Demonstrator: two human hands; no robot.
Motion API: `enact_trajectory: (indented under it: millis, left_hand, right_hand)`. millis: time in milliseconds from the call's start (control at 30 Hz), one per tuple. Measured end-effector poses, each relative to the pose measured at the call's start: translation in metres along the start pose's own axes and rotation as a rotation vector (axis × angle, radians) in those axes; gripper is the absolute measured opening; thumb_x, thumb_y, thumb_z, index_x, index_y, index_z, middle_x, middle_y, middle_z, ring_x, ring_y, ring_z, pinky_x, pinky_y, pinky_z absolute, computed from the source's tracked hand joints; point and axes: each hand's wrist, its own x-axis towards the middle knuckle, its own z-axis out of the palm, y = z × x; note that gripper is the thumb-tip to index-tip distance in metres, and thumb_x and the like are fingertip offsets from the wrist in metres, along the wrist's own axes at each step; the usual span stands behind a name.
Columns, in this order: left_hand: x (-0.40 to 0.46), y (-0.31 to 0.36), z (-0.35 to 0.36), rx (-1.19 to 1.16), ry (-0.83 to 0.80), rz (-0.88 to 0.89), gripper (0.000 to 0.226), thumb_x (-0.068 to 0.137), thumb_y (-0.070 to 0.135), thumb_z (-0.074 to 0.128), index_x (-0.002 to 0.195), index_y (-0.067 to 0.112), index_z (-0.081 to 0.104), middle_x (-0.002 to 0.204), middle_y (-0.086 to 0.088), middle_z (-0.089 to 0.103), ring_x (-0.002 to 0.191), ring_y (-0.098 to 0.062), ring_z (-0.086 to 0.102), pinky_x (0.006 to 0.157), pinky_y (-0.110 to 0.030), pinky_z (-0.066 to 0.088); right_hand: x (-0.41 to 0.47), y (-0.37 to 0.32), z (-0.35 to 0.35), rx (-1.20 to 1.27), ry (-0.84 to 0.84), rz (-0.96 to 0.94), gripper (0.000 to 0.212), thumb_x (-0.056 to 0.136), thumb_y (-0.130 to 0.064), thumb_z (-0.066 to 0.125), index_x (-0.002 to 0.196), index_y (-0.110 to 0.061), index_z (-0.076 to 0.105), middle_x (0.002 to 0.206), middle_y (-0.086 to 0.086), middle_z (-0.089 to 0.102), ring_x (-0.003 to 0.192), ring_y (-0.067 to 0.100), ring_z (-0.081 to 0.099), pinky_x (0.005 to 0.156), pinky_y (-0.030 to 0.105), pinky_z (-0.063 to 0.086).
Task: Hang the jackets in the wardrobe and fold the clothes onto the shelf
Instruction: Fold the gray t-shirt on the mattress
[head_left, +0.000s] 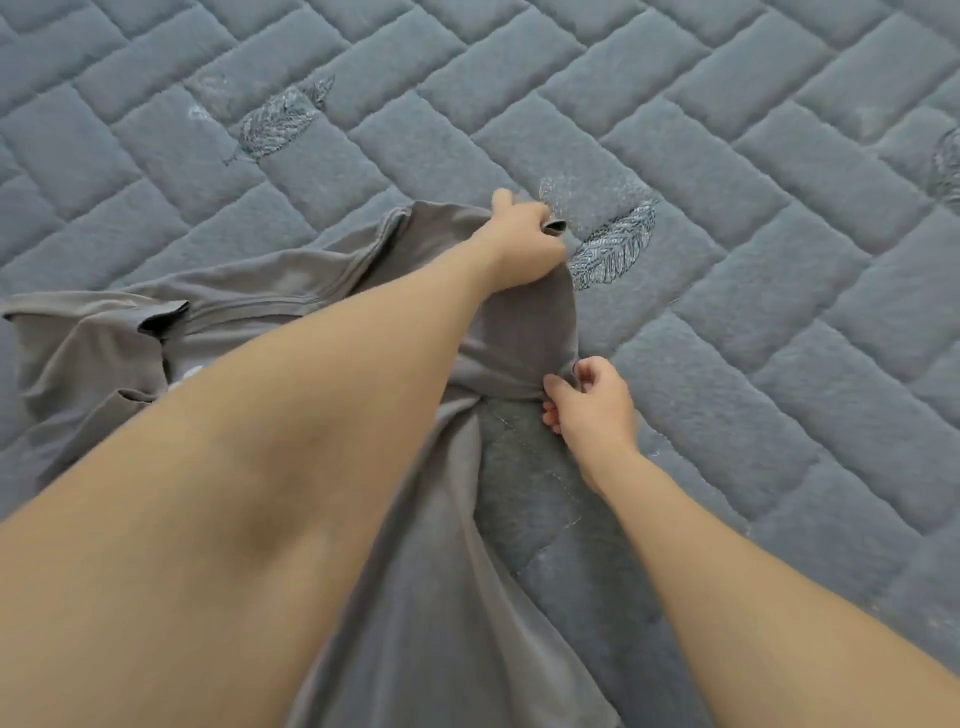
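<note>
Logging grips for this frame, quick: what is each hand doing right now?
Left hand: grips the far edge of the grey garment.
Right hand: pinches the same garment's nearer edge.

Two bare arms.
No sleeves, rings or watch on left hand (524, 241) or right hand (592, 405).

Left hand (522, 244) extended far, fingers clenched; right hand (592, 405) nearer, pinching.
</note>
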Motion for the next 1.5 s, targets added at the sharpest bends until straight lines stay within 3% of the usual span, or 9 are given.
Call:
enact_trajectory:
  millis: [133,333,433,567,733,967,1100,1267,1500]
  left_hand:
    - [-0.041,-0.014,-0.059,-0.714,0.119,0.049,0.016,0.057,0.007,0.045,0.061,0.019,0.035,0.068,-0.006,0.037,0.071,-0.020,0.036,0.061,-0.033,0.030]
    - [-0.096,-0.150,-0.124,-0.527,0.480,-0.393,0.027,0.084,-0.005,0.038,0.079,0.018,0.050,0.086,-0.011,0.055,0.081,-0.025,0.053,0.066,-0.030,0.046]
    - [-0.157,-0.212,-0.112,-0.257,0.441,-0.744,0.034,0.089,0.011,0.043,0.121,0.017,0.052,0.138,-0.017,0.037,0.122,-0.036,0.044,0.107,-0.037,0.038]
    - [-0.265,-0.215,-0.046,0.279,0.450,-0.428,0.043,0.079,0.013,0.057,0.122,0.007,0.051,0.130,-0.021,0.042,0.116,-0.041,0.042,0.101,-0.047,0.033]
    - [-0.357,-0.174,0.051,0.248,-0.114,-0.094,0.034,0.081,0.026,0.055,0.114,0.016,0.050,0.115,-0.007,0.046,0.107,-0.032,0.047,0.089,-0.041,0.040]
    - [-0.407,-0.171,0.103,0.392,-0.259,-0.155,0.118,0.064,0.075,0.056,0.154,0.026,-0.002,0.155,-0.011,0.002,0.143,-0.034,0.004,0.118,-0.050,0.006]
    - [-0.436,-0.160,0.133,0.521,-0.301,-0.166,0.137,0.056,0.085,0.054,0.146,0.032,-0.034,0.152,-0.012,-0.042,0.142,-0.034,-0.036,0.107,-0.071,-0.014]
    - [-0.450,-0.133,0.152,0.568,-0.159,-0.223,0.108,0.074,0.060,0.056,0.156,0.021,-0.003,0.159,-0.008,-0.003,0.147,-0.035,-0.003,0.109,-0.072,0.011]
    - [-0.444,-0.126,0.113,0.464,0.039,-0.450,0.020,0.090,0.012,0.047,0.109,0.019,0.048,0.114,-0.005,0.057,0.106,-0.029,0.058,0.079,-0.039,0.046]
  right_hand:
    - [-0.044,-0.015,0.018,-0.124,0.069,-0.306,0.015,0.085,-0.017,0.061,0.084,-0.028,0.051,0.075,-0.006,0.059,0.075,0.021,0.055,0.072,0.041,0.045]
    - [-0.105,-0.050,0.071,-0.553,-0.100,-0.910,0.025,0.080,-0.025,0.067,0.104,-0.021,0.068,0.099,-0.002,0.064,0.095,0.025,0.058,0.085,0.037,0.038]
    - [-0.120,-0.020,0.083,-0.809,-0.180,-0.678,0.060,0.087,-0.045,0.061,0.142,-0.027,0.045,0.144,0.001,0.041,0.134,0.024,0.037,0.109,0.040,0.026]
    - [-0.144,0.028,0.066,-0.845,-0.002,-0.175,0.087,0.084,-0.054,0.063,0.152,-0.019,0.022,0.155,0.008,0.023,0.142,0.028,0.023,0.112,0.047,0.026]
    - [-0.166,0.063,0.033,-0.790,0.002,-0.068,0.055,0.081,-0.052,0.066,0.120,-0.018,0.047,0.125,0.009,0.051,0.117,0.033,0.050,0.095,0.044,0.042]
    - [-0.192,0.079,0.015,-0.965,-0.290,0.077,0.032,0.085,-0.030,0.056,0.110,-0.010,0.054,0.120,0.015,0.048,0.112,0.038,0.051,0.094,0.043,0.046]
    - [-0.200,0.076,0.006,-1.003,-0.309,0.146,0.031,0.088,-0.028,0.051,0.115,-0.013,0.054,0.124,0.013,0.050,0.117,0.037,0.049,0.100,0.045,0.041]
    - [-0.204,0.062,-0.013,-0.625,-0.338,0.140,0.015,0.093,-0.021,0.056,0.100,-0.008,0.053,0.102,0.014,0.061,0.095,0.033,0.060,0.071,0.034,0.043]
    - [-0.228,0.021,-0.028,0.344,-0.364,0.751,0.008,0.098,-0.009,0.053,0.090,-0.005,0.055,0.060,0.011,0.063,0.049,0.020,0.062,0.040,0.026,0.052]
